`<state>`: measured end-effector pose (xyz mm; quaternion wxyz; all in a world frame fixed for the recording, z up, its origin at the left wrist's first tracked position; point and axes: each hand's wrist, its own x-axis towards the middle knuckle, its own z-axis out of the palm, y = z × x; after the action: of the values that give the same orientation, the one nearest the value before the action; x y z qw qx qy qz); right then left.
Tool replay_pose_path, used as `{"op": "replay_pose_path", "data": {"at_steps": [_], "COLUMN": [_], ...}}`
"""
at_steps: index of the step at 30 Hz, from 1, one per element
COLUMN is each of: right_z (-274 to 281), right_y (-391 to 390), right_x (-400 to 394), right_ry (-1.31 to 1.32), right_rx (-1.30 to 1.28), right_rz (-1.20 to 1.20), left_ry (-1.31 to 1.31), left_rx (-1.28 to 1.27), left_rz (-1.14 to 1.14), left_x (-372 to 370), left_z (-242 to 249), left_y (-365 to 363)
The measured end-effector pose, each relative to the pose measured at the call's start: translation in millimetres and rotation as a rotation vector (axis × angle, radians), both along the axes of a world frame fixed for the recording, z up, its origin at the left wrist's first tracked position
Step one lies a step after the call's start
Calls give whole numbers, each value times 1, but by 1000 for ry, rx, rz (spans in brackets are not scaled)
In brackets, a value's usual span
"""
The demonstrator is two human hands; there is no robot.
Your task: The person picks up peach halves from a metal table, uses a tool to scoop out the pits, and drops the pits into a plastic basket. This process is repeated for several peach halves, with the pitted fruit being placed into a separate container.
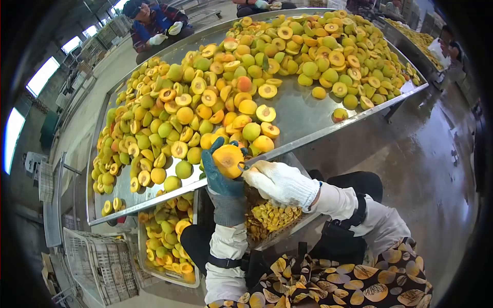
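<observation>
My left hand [222,174], in a dark blue-green coated glove with a grey cuff, is closed around a halved yellow peach [229,160]. The peach's cut face is turned up toward me. In a white knitted glove, my right hand [281,183] grips a small metal pitting tool [241,166], its curved tip at the peach's right edge. The glove hides the tool's handle. Both hands are above the near rim of a metal table [303,131] heaped with whole and halved peaches [179,115].
Below the table, a crate [197,251] of peach halves stands left of my knees. Between my knees is a bin [308,218] of pits and yellow scraps. Stacked plastic crates [102,262] stand lower left. A co-worker [156,25] in white gloves sits across the table; others work farther back.
</observation>
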<state>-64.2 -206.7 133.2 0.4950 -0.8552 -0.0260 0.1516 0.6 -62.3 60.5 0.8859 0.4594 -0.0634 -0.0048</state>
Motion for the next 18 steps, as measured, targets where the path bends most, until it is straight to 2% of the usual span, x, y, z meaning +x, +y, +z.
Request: {"op": "replay_pose_path", "data": {"at_steps": [1,4,6,7,8,9,11,13,14,15,16,17,18], "right_z": [5,-13,-19,-21,-32,-40,-47,-37,-51,-54,-47,-40,-61], "right_y": [2,4,7,7,5,2,-2,1,5,0,-2,1,8], "right_x": [-1,3,5,7,9,8,9,6,10,17,15,12,20], "right_ry": [61,-190,-198,-167,-239,-459,-753,-615,-644,-515,-405,-304,-312], "right_rx": [29,-103,-155,-179,-193,-321,-455,-601,-500,-524,-362,-168,-62], "right_rz": [-9,32,0,-34,8,98,198,197,113,216,90,-21,-81], "left_ry": [16,26,-119,-276,-438,-591,-277,-201,-317,-32,-312,-598,-555], "left_rx": [-11,-94,204,429,660,852,410,124,435,25,450,815,944], "left_rz": [11,16,129,165,240,342,251,71,229,181,221,363,398], "left_x": [-4,-8,-6,-8,-11,-14,-15,-23,-18,-23,0,23,-11], "left_z": [-2,-6,-13,-12,-10,-4,-14,-1,-19,-3,-37,-71,-30], "left_y": [-2,-1,1,1,1,-1,-11,-24,-24,-39,-30,-20,-24]}}
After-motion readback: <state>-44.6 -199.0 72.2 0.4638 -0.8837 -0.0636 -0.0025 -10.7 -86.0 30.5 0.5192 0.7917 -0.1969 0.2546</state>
